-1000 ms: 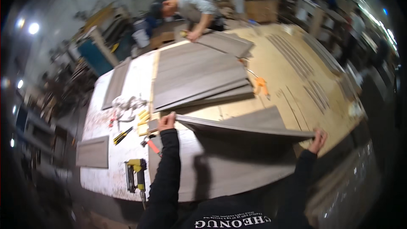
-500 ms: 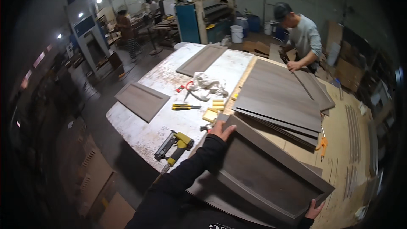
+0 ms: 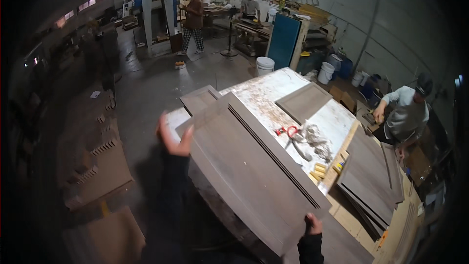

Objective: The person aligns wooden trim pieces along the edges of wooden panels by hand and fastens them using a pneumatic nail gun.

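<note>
A grey-brown wooden cabinet door panel [image 3: 244,166] with dark grooves along its far side lies slantwise before me. My right hand [image 3: 313,224] grips its right end, with fingers curled at the edge. At the panel's left corner, my left hand [image 3: 174,138] is blurred by motion. Its thumb and fingers are spread apart, with the thumb near the panel's face. Beneath the right end shows another grey-brown panel [image 3: 342,239]. A small framed panel [image 3: 200,99] sticks out behind the far left corner.
On the white tabletop [image 3: 259,85] lie a framed panel [image 3: 304,101], a crumpled rag [image 3: 315,142], a red-handled tool [image 3: 292,131] and yellow blocks [image 3: 319,170]. A panel stack [image 3: 369,181] stands right, near a co-worker [image 3: 403,112]. Cardboard [image 3: 97,166] lies on the floor at left.
My view has swung left. The panel has moved left across the table, now covering the nail gun's place. My left hand's fingers have spread at its corner; the right hand stays at the right end.
</note>
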